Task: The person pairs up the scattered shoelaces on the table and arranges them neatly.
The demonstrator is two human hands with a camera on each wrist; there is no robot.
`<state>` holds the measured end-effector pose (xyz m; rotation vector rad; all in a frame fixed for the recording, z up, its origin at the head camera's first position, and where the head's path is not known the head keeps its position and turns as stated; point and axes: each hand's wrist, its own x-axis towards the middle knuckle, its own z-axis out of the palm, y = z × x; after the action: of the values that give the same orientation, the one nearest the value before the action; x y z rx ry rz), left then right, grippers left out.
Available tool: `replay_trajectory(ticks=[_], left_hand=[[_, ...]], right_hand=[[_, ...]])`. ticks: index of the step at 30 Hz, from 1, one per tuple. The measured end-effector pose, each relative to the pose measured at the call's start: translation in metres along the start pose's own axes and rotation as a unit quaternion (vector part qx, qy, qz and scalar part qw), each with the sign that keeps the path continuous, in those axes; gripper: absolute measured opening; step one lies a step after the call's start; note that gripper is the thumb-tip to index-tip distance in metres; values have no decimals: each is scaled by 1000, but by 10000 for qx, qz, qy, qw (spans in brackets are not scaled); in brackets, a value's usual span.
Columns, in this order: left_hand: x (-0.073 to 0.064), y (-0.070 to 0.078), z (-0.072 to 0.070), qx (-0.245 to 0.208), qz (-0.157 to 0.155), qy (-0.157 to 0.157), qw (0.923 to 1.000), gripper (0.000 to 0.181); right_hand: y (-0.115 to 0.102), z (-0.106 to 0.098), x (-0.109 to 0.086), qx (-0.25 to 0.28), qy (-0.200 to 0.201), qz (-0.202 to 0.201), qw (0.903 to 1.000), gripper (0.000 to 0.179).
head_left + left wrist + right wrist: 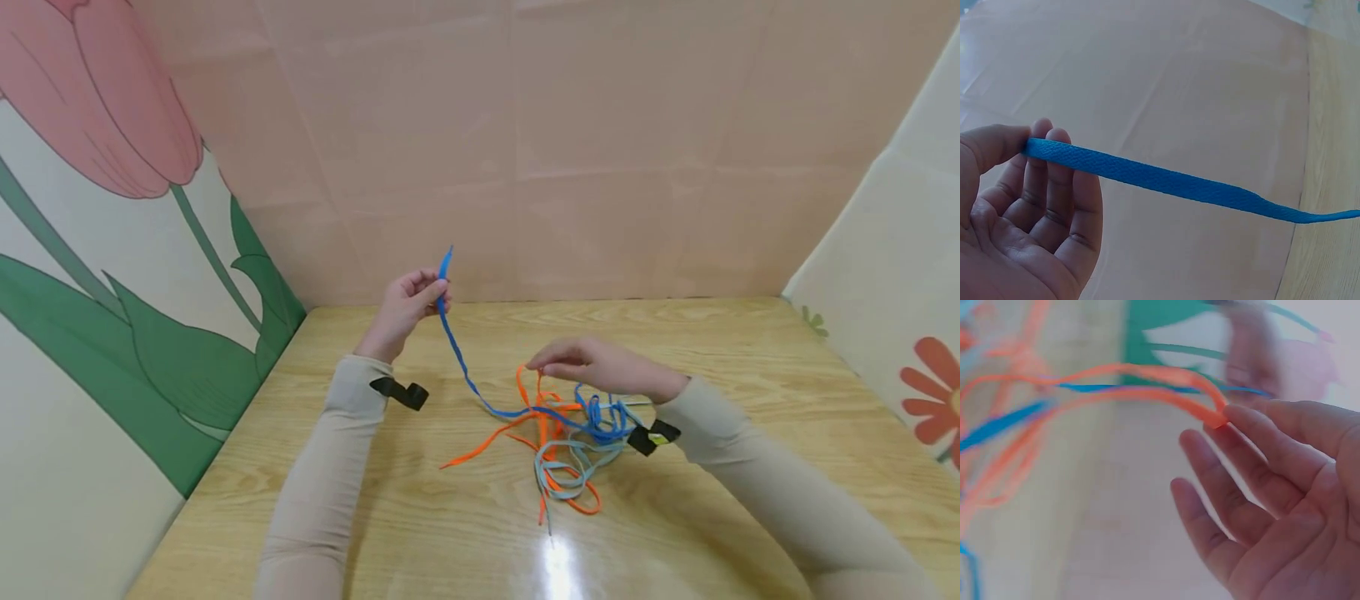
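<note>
My left hand [405,308] pinches a flat blue shoelace [459,358] near its end, between thumb and fingers, with the tip sticking up above them. From there the lace slopes down to the right into a tangle on the table. In the left wrist view the blue shoelace [1160,180] stretches taut away from the thumb. My right hand [600,364] hovers over the tangle and holds a bend of an orange shoelace [1141,394] at its fingertips, lifting it into a loop. A pale blue-grey shoelace [542,475] lies coiled among the orange and blue ones.
The laces lie on a wood-grain table [420,533]. A pink sheet [600,167] stands behind it, with a tulip-print panel [180,358] at left and a flower-print panel [885,308] at right.
</note>
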<state>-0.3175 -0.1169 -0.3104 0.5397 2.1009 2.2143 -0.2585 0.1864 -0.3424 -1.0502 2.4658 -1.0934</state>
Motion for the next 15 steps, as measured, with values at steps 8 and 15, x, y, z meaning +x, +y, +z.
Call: replay_trajectory(ticks=[8,15], left_hand=[[1,-1,1,-71,-11,25,10000,9],[2,-3,1,-8,-44,48,10000,14]], right_hand=[[-35,-45,-24,929,1380,-1047,9805,29],[-41,-55,-40,955,1801,-649,9768,32]])
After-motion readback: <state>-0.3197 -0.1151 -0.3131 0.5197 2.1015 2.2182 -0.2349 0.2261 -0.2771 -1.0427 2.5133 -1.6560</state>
